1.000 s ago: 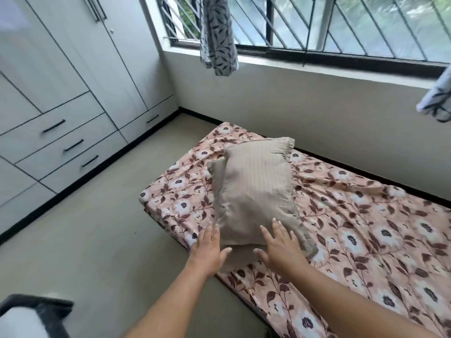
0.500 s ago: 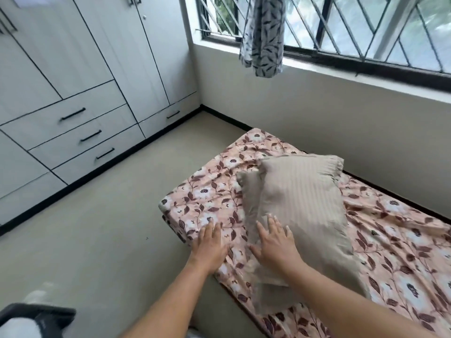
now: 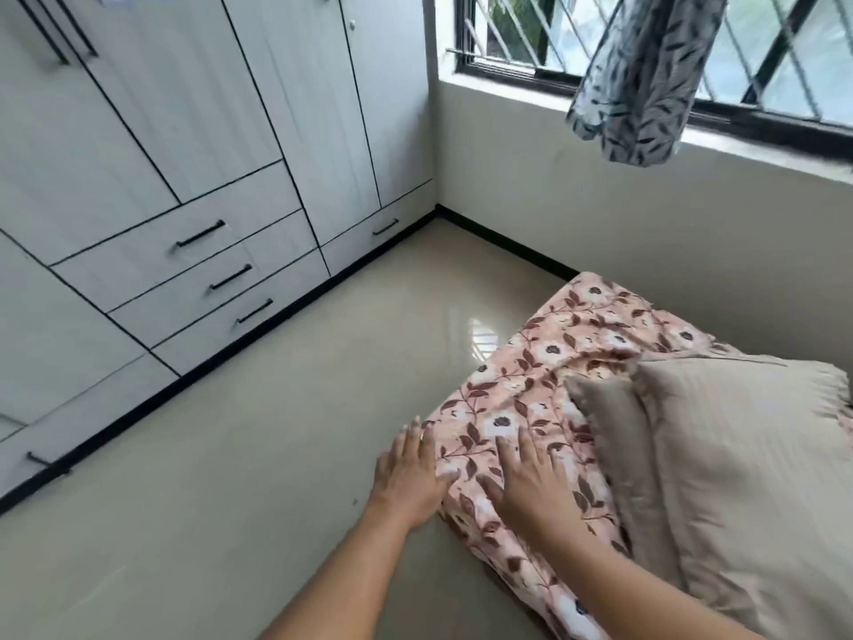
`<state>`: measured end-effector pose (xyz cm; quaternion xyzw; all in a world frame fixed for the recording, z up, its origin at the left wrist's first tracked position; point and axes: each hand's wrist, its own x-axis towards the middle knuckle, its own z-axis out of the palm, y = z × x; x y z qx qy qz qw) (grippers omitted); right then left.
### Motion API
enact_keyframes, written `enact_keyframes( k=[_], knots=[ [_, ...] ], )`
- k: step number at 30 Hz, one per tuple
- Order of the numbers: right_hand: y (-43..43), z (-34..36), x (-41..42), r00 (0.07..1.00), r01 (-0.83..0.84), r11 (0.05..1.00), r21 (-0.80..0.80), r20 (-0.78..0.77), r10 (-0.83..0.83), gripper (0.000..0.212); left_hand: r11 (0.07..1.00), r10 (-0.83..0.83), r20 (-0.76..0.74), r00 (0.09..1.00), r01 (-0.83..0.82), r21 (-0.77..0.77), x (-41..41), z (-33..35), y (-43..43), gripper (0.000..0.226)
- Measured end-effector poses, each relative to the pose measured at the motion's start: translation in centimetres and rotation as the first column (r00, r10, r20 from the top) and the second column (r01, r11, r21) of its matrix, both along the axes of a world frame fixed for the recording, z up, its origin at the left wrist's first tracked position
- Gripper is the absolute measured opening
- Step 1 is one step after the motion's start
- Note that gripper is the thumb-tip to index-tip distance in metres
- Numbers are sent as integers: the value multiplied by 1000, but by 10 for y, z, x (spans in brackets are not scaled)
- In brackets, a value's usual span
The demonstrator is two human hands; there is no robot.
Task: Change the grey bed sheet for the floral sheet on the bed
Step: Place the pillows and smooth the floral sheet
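The pink floral sheet (image 3: 544,381) covers the low bed at the lower right, rumpled near the corner. A beige striped pillow (image 3: 738,464) lies on it to the right. My left hand (image 3: 408,478) rests flat at the bed's near left edge, fingers straight. Just right of it, my right hand (image 3: 528,487) lies flat on the floral sheet with fingers spread, left of the pillow. No grey sheet is in view.
A white wardrobe with black-handled drawers (image 3: 217,270) fills the left wall. Glossy beige floor (image 3: 258,455) lies between wardrobe and bed. A leaf-patterned curtain (image 3: 641,80) hangs knotted at the barred window (image 3: 517,39) above the bed's far end.
Both hands left the pillow and moved left onto the sheet at the bed's corner. The view swung left, so the pillow now sits further right.
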<state>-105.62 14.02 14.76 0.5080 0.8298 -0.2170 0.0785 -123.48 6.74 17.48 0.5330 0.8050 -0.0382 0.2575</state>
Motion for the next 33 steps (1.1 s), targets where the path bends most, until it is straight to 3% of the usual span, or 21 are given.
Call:
enact_keyframes(
  k=[7,11,17,26,31,33],
  knots=[
    [56,-7,-88,993,119,993,14,-17,-119,81,991,-130,-8,991,130,5,-84,10,69,82],
    [103,-17,-136,977,211,977,38,-32,-210,83,967,-255,0,967,255,13,-130,10,122,106],
    [202,-19,-221,941,339,939,61,-18,-339,84,925,-381,-50,923,380,-23,-224,7,230,81],
    [326,15,-286,937,346,925,155,-10,-349,85,890,-453,-68,889,455,16,-307,12,385,81],
    [393,17,-303,888,452,874,177,1,-459,96,808,-585,-90,806,588,14,-331,0,479,82],
    [421,16,-311,852,515,841,165,8,-523,92,767,-638,-80,766,641,16,-340,-1,518,94]
  ],
)
